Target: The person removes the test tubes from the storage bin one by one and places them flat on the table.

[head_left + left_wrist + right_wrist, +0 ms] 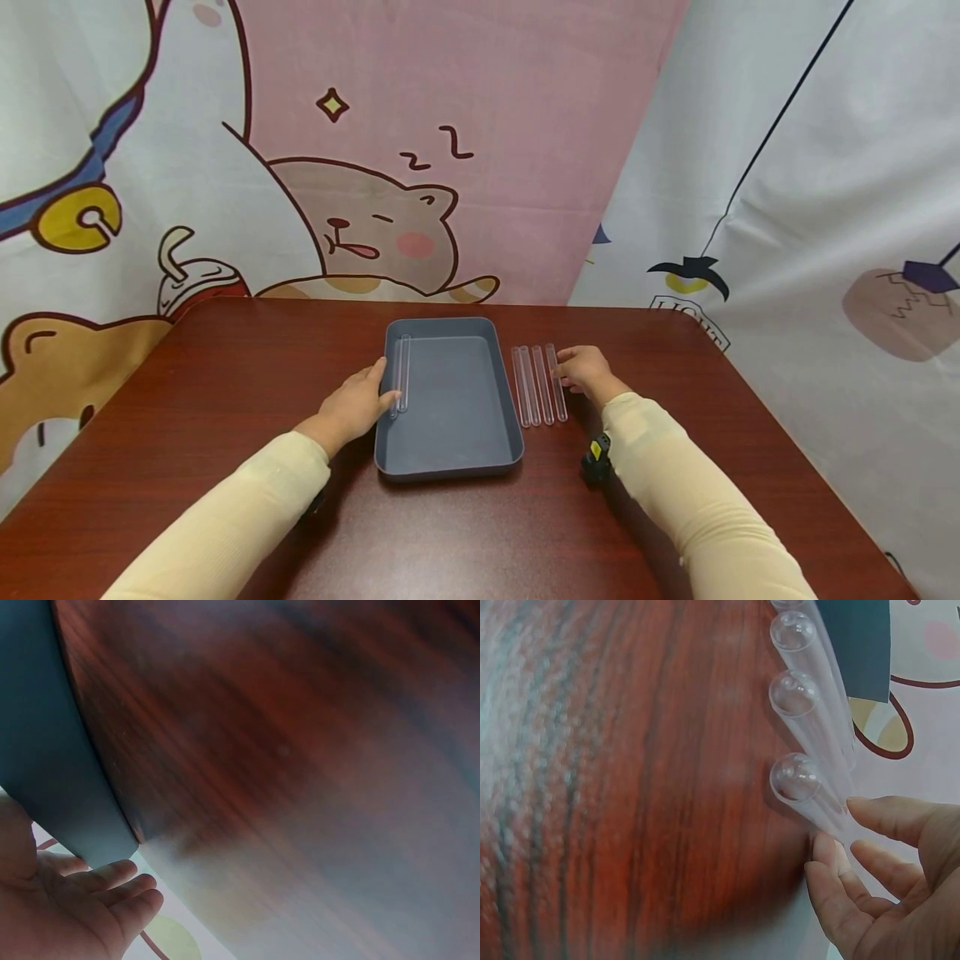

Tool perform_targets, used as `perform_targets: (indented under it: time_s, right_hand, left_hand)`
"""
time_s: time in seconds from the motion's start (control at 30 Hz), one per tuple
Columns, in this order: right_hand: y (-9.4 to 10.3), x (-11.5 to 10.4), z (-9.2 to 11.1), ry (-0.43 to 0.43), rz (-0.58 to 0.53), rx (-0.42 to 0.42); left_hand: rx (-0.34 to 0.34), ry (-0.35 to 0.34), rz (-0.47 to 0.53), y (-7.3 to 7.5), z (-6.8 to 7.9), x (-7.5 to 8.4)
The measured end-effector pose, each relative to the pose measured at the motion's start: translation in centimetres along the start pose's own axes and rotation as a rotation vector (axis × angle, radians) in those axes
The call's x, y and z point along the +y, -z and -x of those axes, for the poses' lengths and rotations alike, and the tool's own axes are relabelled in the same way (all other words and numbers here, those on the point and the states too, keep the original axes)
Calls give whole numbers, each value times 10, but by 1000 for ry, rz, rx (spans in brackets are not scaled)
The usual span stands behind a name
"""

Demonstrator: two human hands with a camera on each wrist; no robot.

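A grey rectangular tray [457, 400] lies on the table, with two clear test tubes [405, 375] along the left side inside it. My left hand [352, 404] rests at the tray's left rim, its thumb reaching over the edge. In the left wrist view, the left fingers [124, 889] extend loosely beside the tray's outer wall [67, 750]. Several clear test tubes [537, 387] lie side by side right of the tray. My right hand [587, 371] pinches the rightmost test tube [799, 784] between thumb and fingers, away from its rounded end.
The dark red-brown wooden table [247, 392] extends on both sides of the tray. Behind it hangs a cloth [525, 167] printed with cartoon animals. A black wrist device [597, 458] with a yellow mark sits under the right sleeve.
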State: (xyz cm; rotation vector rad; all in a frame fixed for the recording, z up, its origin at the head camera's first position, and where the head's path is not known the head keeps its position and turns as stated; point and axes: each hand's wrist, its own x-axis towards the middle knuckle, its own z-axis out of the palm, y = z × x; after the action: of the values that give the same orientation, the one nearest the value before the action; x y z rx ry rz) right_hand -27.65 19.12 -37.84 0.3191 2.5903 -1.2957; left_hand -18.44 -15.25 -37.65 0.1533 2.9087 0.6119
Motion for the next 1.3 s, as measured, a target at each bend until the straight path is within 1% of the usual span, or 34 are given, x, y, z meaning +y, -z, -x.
perform_targets:
  time_s: [0.23,0.4,0.57,0.77,0.87,1.0,1.2,1.3]
  right_hand:
    - [7,-4,6,21,-17,-7]
    - [9,-6,5,34,-17,7]
    - [9,-10,5,80,-65,15]
    - [7,-21,8,132,-120,20]
    - [6,-27,10,150,-165,9]
    - [3,-33,11,201,-209,-16]
    - [-7,-40,15,278,-224,-45]
    - [-11,-45,19,302,-248,-54]
  left_hand:
    - [0,0,-1,0,0,0]
    - [-2,-3,-3,0,-1,-1]
    - [-1,-1,-2,-1,-1,-1]
    - [-5,2,3,-1,-1,-1]
    - [-6,0,6,-2,-1,-1]
    - [-4,-3,7,-2,-1,-2]
    - [-3,-3,6,-3,-2,-3]
    - [-4,-2,9,-3,-3,-3]
